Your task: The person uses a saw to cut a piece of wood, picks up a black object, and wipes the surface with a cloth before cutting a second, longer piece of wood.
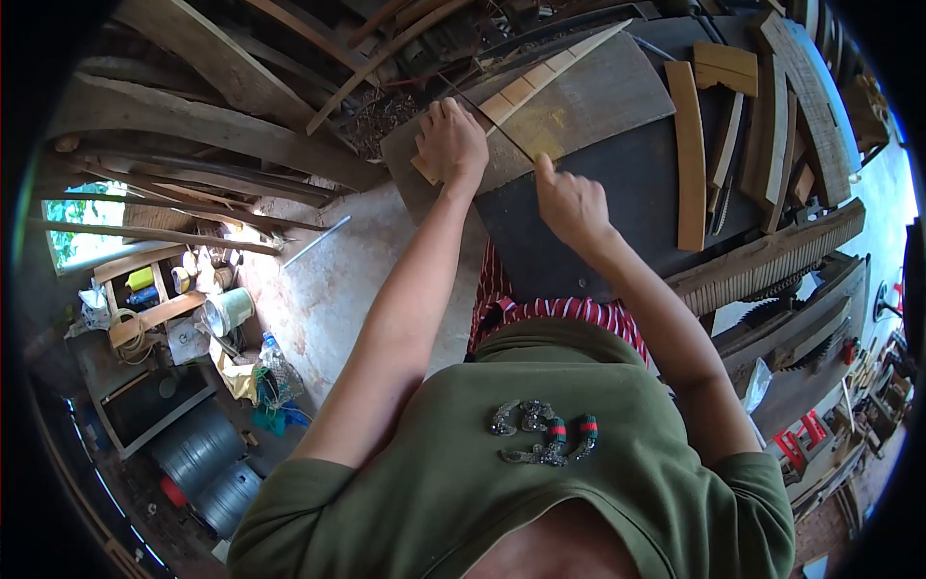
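Observation:
A pale, tapered wood strip (pixel 550 79) with several cross lines lies slantwise on a flat grey-brown board (pixel 617 92). My left hand (pixel 451 140) is closed over the strip's near end and presses it onto the board. Across the strip, just right of that hand, runs a thin dark saw blade (pixel 502 133). Its near end is in my right hand (pixel 571 198), whose fingers are wrapped around it, so any handle is hidden. Yellow sawdust (pixel 548 124) is scattered on the board beside the strip.
The board rests on a dark worktable (pixel 588 241). To the right lie a curved wood piece (pixel 686 154), a notched block (pixel 725 68) and long planks (pixel 772 135). Timber (pixel 222 125) is stacked at the left; a bucket (pixel 229 311) and metal drums (pixel 198 454) stand below it.

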Action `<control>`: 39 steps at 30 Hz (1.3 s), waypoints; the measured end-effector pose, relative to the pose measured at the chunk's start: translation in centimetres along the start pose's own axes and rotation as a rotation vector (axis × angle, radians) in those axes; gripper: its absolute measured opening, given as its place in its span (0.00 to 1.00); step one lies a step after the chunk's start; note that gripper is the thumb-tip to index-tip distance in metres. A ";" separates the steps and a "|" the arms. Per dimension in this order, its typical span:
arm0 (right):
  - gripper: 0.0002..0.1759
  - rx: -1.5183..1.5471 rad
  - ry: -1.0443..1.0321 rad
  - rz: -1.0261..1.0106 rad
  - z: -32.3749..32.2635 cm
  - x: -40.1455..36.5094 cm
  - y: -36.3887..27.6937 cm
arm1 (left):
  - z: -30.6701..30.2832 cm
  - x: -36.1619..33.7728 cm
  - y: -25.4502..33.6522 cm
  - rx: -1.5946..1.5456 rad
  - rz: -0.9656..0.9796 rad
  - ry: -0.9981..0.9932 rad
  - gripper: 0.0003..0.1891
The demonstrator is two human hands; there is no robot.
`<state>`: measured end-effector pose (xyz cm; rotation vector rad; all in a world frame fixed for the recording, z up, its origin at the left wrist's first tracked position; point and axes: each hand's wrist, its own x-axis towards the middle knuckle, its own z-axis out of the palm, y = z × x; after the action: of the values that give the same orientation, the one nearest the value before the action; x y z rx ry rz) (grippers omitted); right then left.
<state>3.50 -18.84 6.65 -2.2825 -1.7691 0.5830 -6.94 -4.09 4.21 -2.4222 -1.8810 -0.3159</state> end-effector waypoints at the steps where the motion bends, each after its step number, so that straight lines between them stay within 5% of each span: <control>1: 0.10 0.023 0.036 -0.019 0.2 1.5 -0.3 | 0.1 0.1 0.0 0.003 -0.007 -0.006 0.12; 20: 0.10 0.014 0.120 -0.082 0.7 4.2 -1.1 | 0.7 0.4 -0.2 -0.002 0.019 0.045 0.10; 26: 0.10 -0.045 -0.019 -0.034 -0.6 1.8 -0.6 | 0.2 0.3 0.0 -0.011 0.005 0.031 0.10; 32: 0.12 0.018 0.171 -0.103 1.3 5.1 -1.3 | 0.6 0.4 -0.2 -0.009 0.018 0.045 0.10; 39: 0.09 -0.022 0.024 -0.047 -0.5 3.2 -1.3 | 0.7 0.3 0.0 -0.022 0.021 0.074 0.11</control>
<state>3.18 -15.40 6.98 -2.2453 -1.8216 0.5279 -6.82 -3.70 3.61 -2.4073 -1.8300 -0.4214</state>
